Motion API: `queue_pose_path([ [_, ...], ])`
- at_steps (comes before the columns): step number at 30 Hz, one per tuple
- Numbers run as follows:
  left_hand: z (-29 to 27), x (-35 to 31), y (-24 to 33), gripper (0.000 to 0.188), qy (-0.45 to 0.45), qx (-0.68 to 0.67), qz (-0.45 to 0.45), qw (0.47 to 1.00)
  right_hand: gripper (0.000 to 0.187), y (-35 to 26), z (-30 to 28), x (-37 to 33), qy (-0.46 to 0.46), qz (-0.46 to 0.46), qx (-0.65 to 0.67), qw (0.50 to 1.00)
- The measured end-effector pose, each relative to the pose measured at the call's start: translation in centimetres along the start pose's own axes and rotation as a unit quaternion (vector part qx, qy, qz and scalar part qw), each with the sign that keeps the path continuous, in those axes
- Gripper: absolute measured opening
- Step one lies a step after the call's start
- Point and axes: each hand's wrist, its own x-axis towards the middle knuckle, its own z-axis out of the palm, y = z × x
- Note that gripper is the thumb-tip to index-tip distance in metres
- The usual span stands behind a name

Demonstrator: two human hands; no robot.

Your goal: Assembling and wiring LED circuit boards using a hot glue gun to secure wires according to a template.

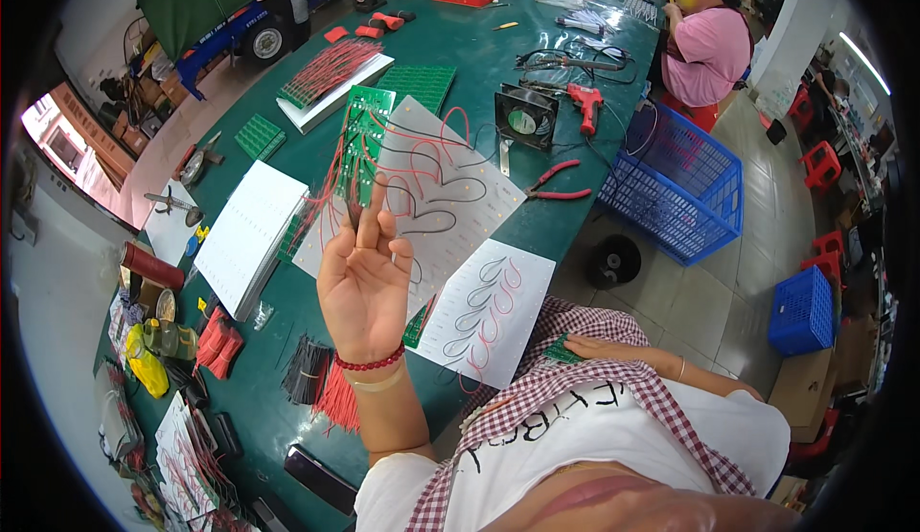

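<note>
My left hand (367,278) is raised over the table, palm up, with its fingers closed at the lower end of a green circuit board (362,134). Red wires trail from this board. Under it lies a translucent sheet (450,201) with looped red and black wires. My right hand (613,352) rests low on my lap, its fingers on a small green circuit board (560,350) against the checked apron. Between my hands, a white sheet (487,316) carries rows of looped red and black wires.
Red-handled pliers (561,180), a black fan (525,116) and a red glue gun (586,105) stand to the right. A stack of white sheets (251,235) lies left, with black wires (307,369) and red wires (342,403) nearer. A blue crate (676,182) is beside the table. Another person (707,53) sits beyond.
</note>
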Motion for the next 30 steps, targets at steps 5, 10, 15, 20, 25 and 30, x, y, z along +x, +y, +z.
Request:
queue_pose_path([
  [5, 0.0, -0.1, 0.2, 0.046, -0.006, -0.019, -0.006, 1.0, 0.059, 0.7, -0.1, 0.4, 0.016, -0.081, 0.039, 0.996],
  [10, 0.3, 0.1, -0.1, 0.048, -0.004, -0.014, -0.007, 1.0, 0.059, 6.1, -1.6, 5.2, 0.013, -0.551, -0.2, 0.81],
  [15, -0.2, -0.1, 0.2, 0.047, -0.009, -0.014, -0.001, 1.0, 0.056, -2.8, -0.7, 2.3, -0.003, -0.089, 0.103, 0.991],
  [20, -0.1, 0.1, -0.2, 0.032, -0.002, -0.003, 0.002, 1.0, 0.05, -3.1, -0.4, 2.1, 0.002, 0.061, 0.178, 0.982],
  [25, -0.3, 0.0, -0.2, 0.032, 0.0, 0.001, 0.005, 1.0, 0.044, -2.4, -0.7, 2.2, 0.078, 0.133, 0.235, 0.96],
  [30, -0.2, 0.3, -0.3, 0.033, 0.01, 0.006, 0.0, 1.0, 0.055, 1.9, 1.0, 1.9, 0.139, 0.174, -0.013, 0.975],
])
